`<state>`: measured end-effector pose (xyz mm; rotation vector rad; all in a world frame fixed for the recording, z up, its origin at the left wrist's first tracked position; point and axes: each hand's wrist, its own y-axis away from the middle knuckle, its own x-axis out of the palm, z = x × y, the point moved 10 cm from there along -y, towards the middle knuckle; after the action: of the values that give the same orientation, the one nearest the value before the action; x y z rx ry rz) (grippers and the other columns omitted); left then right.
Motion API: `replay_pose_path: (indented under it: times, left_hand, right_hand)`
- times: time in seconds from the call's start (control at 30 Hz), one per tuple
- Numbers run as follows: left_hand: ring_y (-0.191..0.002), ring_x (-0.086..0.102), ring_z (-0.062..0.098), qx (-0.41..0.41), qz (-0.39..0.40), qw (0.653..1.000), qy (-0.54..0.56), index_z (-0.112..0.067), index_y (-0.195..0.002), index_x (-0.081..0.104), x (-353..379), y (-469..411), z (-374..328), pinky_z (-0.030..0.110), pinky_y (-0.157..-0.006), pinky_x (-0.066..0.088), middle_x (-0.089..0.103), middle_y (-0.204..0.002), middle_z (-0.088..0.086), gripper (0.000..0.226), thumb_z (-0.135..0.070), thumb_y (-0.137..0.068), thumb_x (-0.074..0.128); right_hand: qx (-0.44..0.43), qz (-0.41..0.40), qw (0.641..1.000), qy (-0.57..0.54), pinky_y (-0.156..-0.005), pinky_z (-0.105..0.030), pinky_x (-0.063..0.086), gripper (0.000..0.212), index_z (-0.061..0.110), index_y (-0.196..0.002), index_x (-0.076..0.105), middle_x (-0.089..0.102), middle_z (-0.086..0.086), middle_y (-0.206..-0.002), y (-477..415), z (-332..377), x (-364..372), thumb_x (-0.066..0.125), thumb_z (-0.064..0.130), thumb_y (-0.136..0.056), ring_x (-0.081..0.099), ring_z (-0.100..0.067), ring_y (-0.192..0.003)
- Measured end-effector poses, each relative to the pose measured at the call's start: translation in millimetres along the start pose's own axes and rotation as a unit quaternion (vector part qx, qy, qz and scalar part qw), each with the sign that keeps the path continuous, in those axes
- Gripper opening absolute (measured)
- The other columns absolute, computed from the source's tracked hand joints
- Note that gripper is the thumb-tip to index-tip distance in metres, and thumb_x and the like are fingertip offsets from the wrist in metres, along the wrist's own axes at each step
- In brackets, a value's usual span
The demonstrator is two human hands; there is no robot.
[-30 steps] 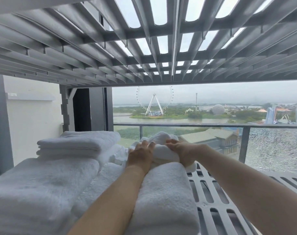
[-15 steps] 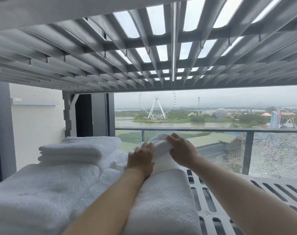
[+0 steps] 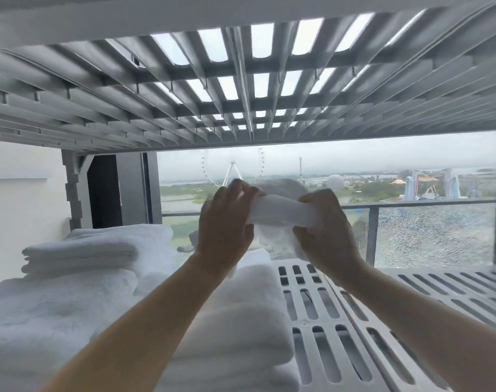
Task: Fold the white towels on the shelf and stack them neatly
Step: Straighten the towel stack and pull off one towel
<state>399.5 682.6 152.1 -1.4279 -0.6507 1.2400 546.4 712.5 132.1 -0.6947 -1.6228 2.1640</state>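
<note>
Left hand: raised above the shelf, fingers curled tight around one end of a bunched white towel.
Right hand: level with the left and just beside it, clamped on the towel's other end.
Bunched white towel: held in the air between both hands, clear of the shelf, part of it sagging below the grip; motion blur hides its folds.
Slatted grey shelf: bare toward its right edge.
Folded towels: one pile at the shelf's front beneath the left forearm, a large one at the left edge, a neat stack toward the back left corner.
Upper shelf: slatted, directly overhead.
</note>
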Motion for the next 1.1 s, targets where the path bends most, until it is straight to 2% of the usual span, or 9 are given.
replay_pose_path:
  times: [0.1,0.17,0.27,0.37,0.5,0.63,0.77,0.93,1.1]
  left_hand:
    - [-0.088,0.059,0.029,0.048,-0.026,0.998,0.041,-0.014,-0.106,0.063,-14,2,-45,0.045,-0.073,0.053,0.061,-0.102,0.008,0.05,0.004,-0.06,0.07]
    - [-0.087,0.058,0.028,0.078,-0.035,0.994,0.071,-0.014,-0.106,0.064,-20,7,-75,0.043,-0.071,0.053,0.061,-0.102,0.008,0.053,0.005,-0.057,0.071]
    - [-0.088,0.058,0.028,0.111,-0.041,0.988,0.101,-0.014,-0.105,0.064,-21,15,-120,0.043,-0.07,0.053,0.061,-0.101,0.008,0.054,0.005,-0.056,0.072]
    - [-0.089,0.056,0.027,0.111,-0.029,0.985,0.127,-0.016,-0.102,0.063,-14,20,-165,0.042,-0.071,0.051,0.06,-0.099,0.007,0.049,0.001,-0.056,0.069]
    - [-0.086,0.055,0.029,0.089,0.016,0.984,0.156,-0.014,-0.096,0.061,6,23,-232,0.041,-0.069,0.049,0.058,-0.094,0.008,0.049,0.001,-0.051,0.071]
    - [-0.085,0.056,0.03,0.088,0.038,0.979,0.18,-0.016,-0.096,0.058,21,22,-310,0.043,-0.069,0.05,0.057,-0.093,0.007,0.054,0.003,-0.047,0.073]
    - [-0.082,0.057,0.03,0.092,0.05,0.974,0.2,-0.014,-0.094,0.061,32,16,-395,0.043,-0.068,0.049,0.059,-0.091,0.008,0.051,0.002,-0.047,0.076]
    - [-0.079,0.057,0.034,0.113,0.08,0.967,0.215,-0.01,-0.091,0.06,48,11,-495,0.044,-0.066,0.047,0.058,-0.088,0.011,0.05,0.002,-0.045,0.075]
    - [-0.078,0.059,0.034,0.144,0.115,0.96,0.212,-0.009,-0.089,0.061,71,7,-571,0.043,-0.066,0.047,0.059,-0.087,0.012,0.053,-0.002,-0.04,0.079]
  right_hand:
    - [0.001,-0.015,1.0,0.022,-0.057,-0.007,0.039,0.045,0.018,-0.095,0.047,0.047,-0.001,-0.091,18,2,-50,0.063,-0.008,-0.062,0.042,-0.006,-0.07]
    - [0.009,-0.022,0.999,0.036,-0.058,-0.004,0.036,0.046,0.021,-0.095,0.046,0.049,-0.001,-0.09,33,2,-83,0.067,-0.005,-0.063,0.043,-0.006,-0.07]
    - [0.04,-0.03,0.997,0.055,-0.062,-0.012,0.037,0.05,0.029,-0.094,0.043,0.048,0.003,-0.089,57,-6,-128,0.07,0.0,-0.064,0.045,-0.007,-0.073]
    - [0.04,-0.032,0.995,0.079,-0.06,-0.02,0.033,0.046,0.026,-0.094,0.042,0.043,0.005,-0.091,81,-13,-168,0.07,0.006,-0.064,0.044,-0.009,-0.077]
    - [0.058,-0.051,0.99,0.115,-0.061,-0.02,0.031,0.048,0.019,-0.093,0.042,0.041,0.0,-0.092,109,-33,-229,0.074,-0.001,-0.063,0.04,-0.008,-0.077]
    - [0.108,-0.065,0.985,0.121,-0.059,-0.021,0.033,0.051,0.024,-0.092,0.038,0.045,-0.006,-0.092,134,-62,-300,0.074,0.0,-0.065,0.045,-0.014,-0.077]
    - [0.095,-0.056,0.978,0.178,-0.059,-0.015,0.03,0.048,0.012,-0.094,0.041,0.041,-0.007,-0.092,153,-83,-378,0.076,0.0,-0.063,0.037,-0.01,-0.076]
    - [0.123,-0.059,0.97,0.199,-0.063,-0.003,0.033,0.041,0.012,-0.093,0.041,0.039,-0.003,-0.093,178,-115,-467,0.071,0.011,-0.066,0.036,-0.008,-0.077]
    - [0.156,-0.046,0.964,0.212,-0.06,-0.009,0.032,0.037,0.008,-0.093,0.044,0.041,-0.007,-0.095,200,-157,-526,0.071,0.008,-0.067,0.04,-0.012,-0.08]
